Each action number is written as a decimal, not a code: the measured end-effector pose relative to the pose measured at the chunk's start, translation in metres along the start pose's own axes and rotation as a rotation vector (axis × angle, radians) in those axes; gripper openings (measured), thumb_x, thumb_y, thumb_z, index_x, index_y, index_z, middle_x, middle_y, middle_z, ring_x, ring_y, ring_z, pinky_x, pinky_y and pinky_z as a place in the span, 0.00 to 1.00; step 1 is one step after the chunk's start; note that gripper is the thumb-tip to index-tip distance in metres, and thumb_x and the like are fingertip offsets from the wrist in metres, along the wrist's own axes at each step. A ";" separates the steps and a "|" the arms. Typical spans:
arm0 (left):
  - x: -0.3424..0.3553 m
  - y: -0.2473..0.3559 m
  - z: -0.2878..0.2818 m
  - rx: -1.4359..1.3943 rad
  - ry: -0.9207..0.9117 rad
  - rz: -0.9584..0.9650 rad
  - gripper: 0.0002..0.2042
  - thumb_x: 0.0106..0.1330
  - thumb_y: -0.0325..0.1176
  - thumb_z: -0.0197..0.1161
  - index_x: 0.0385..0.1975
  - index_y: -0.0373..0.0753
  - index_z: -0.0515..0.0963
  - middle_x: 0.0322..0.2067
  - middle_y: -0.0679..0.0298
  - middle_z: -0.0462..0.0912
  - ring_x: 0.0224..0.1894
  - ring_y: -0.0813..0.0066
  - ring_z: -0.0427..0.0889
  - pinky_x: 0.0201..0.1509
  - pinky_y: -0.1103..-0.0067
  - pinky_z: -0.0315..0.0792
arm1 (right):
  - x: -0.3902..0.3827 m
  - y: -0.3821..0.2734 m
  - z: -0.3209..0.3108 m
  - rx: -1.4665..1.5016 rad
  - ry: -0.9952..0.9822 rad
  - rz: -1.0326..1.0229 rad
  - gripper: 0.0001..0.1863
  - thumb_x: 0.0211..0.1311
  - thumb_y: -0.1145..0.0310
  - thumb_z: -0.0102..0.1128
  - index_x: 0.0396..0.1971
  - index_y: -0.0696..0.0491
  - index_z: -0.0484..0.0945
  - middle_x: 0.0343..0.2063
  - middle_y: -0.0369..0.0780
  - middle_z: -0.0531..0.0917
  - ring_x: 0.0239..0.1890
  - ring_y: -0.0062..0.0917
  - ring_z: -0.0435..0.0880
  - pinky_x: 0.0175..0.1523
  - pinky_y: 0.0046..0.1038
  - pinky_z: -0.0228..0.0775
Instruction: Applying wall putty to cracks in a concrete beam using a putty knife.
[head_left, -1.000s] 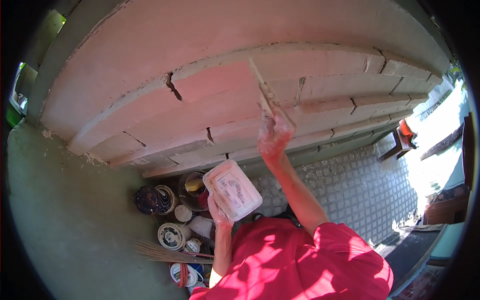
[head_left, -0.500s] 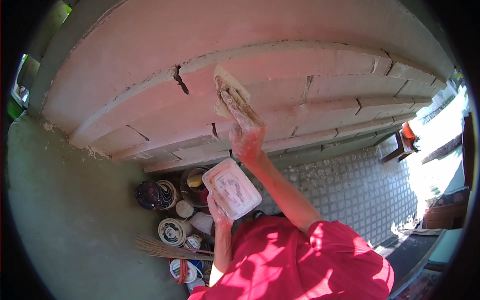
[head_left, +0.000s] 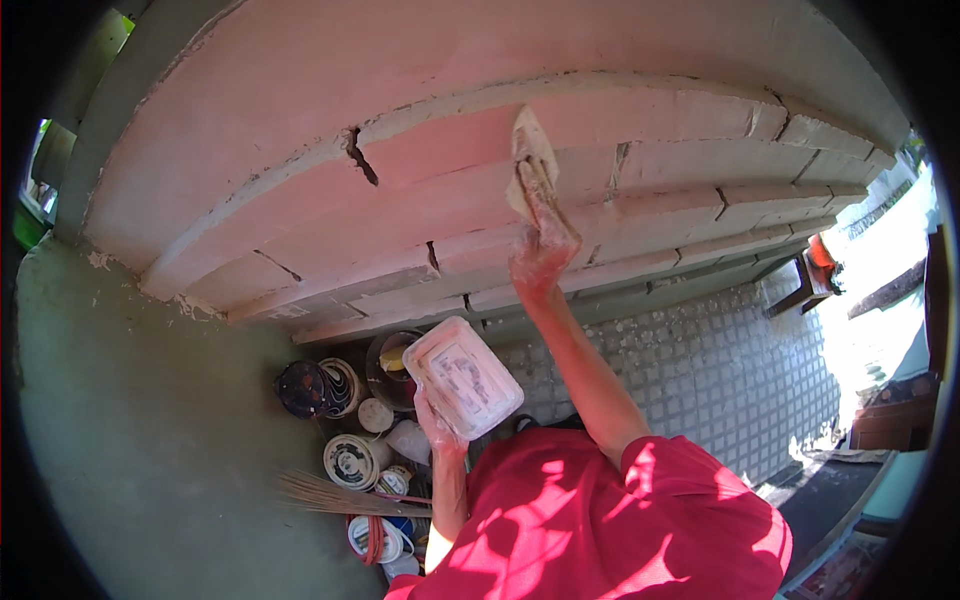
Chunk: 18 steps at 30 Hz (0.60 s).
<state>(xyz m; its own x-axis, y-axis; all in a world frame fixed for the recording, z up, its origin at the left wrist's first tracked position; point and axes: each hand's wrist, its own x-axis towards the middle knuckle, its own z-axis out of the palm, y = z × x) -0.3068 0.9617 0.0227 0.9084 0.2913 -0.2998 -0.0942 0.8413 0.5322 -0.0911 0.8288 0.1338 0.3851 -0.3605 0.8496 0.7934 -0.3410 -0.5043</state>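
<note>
The right hand (head_left: 540, 255) is raised against the pink stepped moulding (head_left: 450, 170), fingers closed around the handle of a putty knife (head_left: 530, 165) whose smeared blade lies flat on the plaster edge. The left hand (head_left: 438, 425) grips from below a white rectangular tub (head_left: 462, 378), held tilted near the chest. Tins and pots (head_left: 350, 400) and a broom (head_left: 340, 495) lie on the floor below
</note>
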 end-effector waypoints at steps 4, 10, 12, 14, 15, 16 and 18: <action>0.002 0.003 0.001 0.029 0.035 -0.004 0.23 0.71 0.48 0.38 0.58 0.40 0.65 0.52 0.61 0.76 0.51 0.65 0.77 0.56 0.67 0.73 | -0.009 -0.013 -0.008 0.063 -0.048 0.011 0.20 0.60 0.79 0.41 0.49 0.62 0.77 0.49 0.47 0.80 0.55 0.41 0.77 0.60 0.35 0.67; -0.001 0.007 0.004 0.025 -0.013 0.017 0.24 0.71 0.48 0.37 0.58 0.40 0.66 0.51 0.61 0.76 0.51 0.64 0.78 0.55 0.67 0.73 | 0.022 0.017 -0.038 -0.064 0.091 0.198 0.20 0.59 0.78 0.41 0.48 0.64 0.77 0.47 0.47 0.82 0.53 0.41 0.79 0.59 0.34 0.69; 0.000 0.003 0.009 0.013 0.023 -0.002 0.24 0.71 0.48 0.37 0.58 0.40 0.66 0.51 0.61 0.76 0.51 0.64 0.78 0.55 0.67 0.74 | 0.011 0.013 -0.027 -0.033 0.034 0.109 0.21 0.55 0.80 0.42 0.48 0.63 0.77 0.47 0.48 0.81 0.53 0.41 0.79 0.59 0.34 0.68; 0.003 0.000 0.009 0.008 -0.029 -0.014 0.23 0.71 0.47 0.39 0.58 0.39 0.66 0.52 0.60 0.76 0.51 0.63 0.77 0.55 0.66 0.74 | -0.002 0.004 -0.014 0.005 -0.027 0.025 0.23 0.52 0.82 0.44 0.48 0.62 0.77 0.46 0.48 0.81 0.53 0.41 0.79 0.59 0.33 0.68; 0.004 0.000 0.009 0.000 -0.078 -0.025 0.23 0.70 0.47 0.40 0.58 0.39 0.66 0.52 0.60 0.76 0.52 0.63 0.77 0.56 0.66 0.73 | -0.007 -0.001 -0.009 0.004 -0.055 0.055 0.25 0.47 0.84 0.44 0.48 0.61 0.78 0.46 0.48 0.81 0.53 0.42 0.79 0.59 0.34 0.69; 0.002 -0.001 0.009 0.002 -0.081 -0.025 0.23 0.70 0.47 0.40 0.58 0.39 0.66 0.52 0.60 0.76 0.52 0.63 0.77 0.56 0.66 0.73 | -0.010 -0.006 -0.008 0.004 -0.083 0.084 0.28 0.42 0.87 0.45 0.48 0.60 0.79 0.46 0.48 0.81 0.52 0.42 0.79 0.59 0.34 0.69; -0.002 0.000 0.015 -0.033 -0.026 -0.016 0.23 0.71 0.46 0.40 0.58 0.38 0.67 0.52 0.60 0.76 0.51 0.64 0.78 0.56 0.67 0.73 | 0.005 -0.023 -0.019 0.099 -0.138 0.052 0.29 0.40 0.88 0.45 0.48 0.58 0.79 0.47 0.47 0.81 0.53 0.42 0.79 0.59 0.35 0.69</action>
<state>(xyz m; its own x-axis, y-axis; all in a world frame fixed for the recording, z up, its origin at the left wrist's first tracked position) -0.3025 0.9541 0.0354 0.9203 0.2663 -0.2867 -0.0927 0.8602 0.5014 -0.1166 0.8188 0.1467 0.4822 -0.2503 0.8395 0.8108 -0.2354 -0.5359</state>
